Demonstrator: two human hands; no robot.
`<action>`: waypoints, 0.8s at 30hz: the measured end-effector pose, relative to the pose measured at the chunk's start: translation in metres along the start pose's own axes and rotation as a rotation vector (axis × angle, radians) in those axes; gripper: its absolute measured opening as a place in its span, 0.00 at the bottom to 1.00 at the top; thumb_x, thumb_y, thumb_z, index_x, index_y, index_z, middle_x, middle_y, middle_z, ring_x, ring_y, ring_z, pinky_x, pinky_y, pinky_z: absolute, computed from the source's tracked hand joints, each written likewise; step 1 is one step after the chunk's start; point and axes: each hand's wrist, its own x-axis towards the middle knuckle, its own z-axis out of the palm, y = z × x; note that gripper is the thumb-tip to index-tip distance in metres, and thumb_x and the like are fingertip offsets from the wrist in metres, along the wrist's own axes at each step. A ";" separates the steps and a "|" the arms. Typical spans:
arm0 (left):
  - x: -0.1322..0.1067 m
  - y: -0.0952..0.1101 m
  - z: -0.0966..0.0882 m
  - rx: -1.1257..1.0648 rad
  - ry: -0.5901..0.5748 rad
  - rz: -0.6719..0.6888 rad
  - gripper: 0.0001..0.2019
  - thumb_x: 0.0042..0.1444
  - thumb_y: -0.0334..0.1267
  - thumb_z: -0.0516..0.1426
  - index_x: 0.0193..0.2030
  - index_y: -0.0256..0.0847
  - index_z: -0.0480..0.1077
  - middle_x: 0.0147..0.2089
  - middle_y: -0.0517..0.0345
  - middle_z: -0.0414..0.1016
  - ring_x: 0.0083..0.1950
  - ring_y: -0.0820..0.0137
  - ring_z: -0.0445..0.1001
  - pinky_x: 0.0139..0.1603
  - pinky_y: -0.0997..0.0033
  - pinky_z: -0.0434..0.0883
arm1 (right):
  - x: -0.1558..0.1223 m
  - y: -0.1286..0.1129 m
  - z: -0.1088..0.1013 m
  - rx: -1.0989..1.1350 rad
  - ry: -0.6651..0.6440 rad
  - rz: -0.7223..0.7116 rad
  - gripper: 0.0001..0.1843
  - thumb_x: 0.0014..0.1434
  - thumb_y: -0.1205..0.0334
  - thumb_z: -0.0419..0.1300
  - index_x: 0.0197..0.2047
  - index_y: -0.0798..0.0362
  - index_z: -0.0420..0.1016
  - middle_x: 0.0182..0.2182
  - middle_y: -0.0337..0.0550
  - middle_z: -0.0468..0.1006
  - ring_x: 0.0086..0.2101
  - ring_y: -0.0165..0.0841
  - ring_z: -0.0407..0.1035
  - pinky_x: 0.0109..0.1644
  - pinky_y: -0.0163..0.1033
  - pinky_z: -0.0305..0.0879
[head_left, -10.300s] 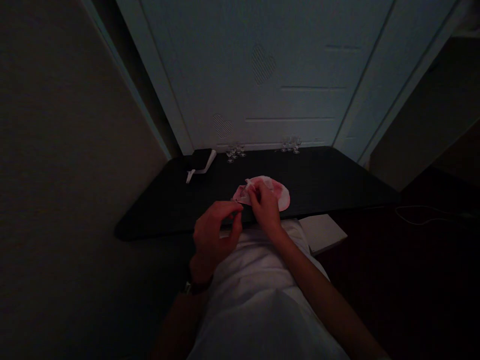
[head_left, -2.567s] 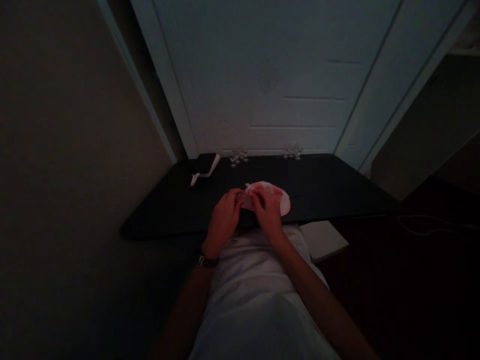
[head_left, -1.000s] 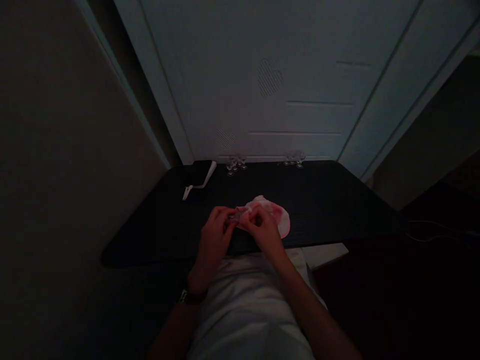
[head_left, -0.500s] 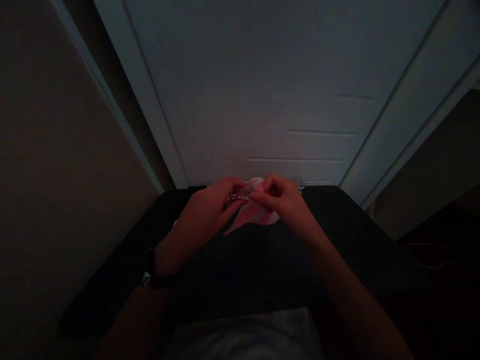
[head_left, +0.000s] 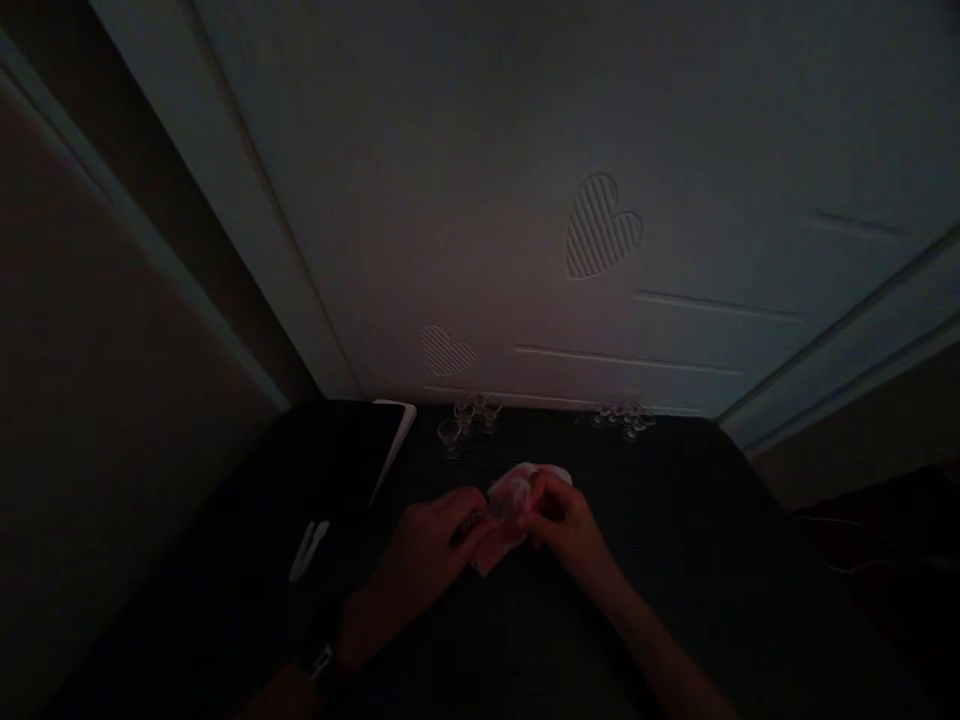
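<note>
The scene is very dark. Both hands meet over a black table [head_left: 712, 560], pinching a small pink and white soft piece [head_left: 511, 500], perhaps cloth or paper. My left hand [head_left: 435, 545] grips its left side with closed fingers; something small and shiny shows at the fingertips. My right hand [head_left: 566, 525] pinches the right side. A dark watch [head_left: 322, 655] sits on the left wrist. Part of the pink piece hangs below the fingers.
Two clusters of small clear cup-like pieces [head_left: 466, 420] [head_left: 622, 418] stand at the table's far edge by a pale panelled wall with heart shapes [head_left: 600, 235]. A dark flat device with a white edge [head_left: 352, 470] lies on the left.
The view has moved in over the table and closer to the wall. Both hands stay closed on the pink piece, which was lifted from near the table's front edge.
</note>
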 end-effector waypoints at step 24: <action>-0.005 -0.019 0.030 0.060 -0.069 -0.148 0.09 0.57 0.42 0.51 0.29 0.41 0.65 0.22 0.65 0.70 0.22 0.76 0.68 0.24 0.78 0.60 | 0.017 0.031 -0.010 0.314 -0.101 0.250 0.12 0.49 0.52 0.62 0.28 0.53 0.68 0.20 0.34 0.67 0.17 0.22 0.56 0.20 0.29 0.51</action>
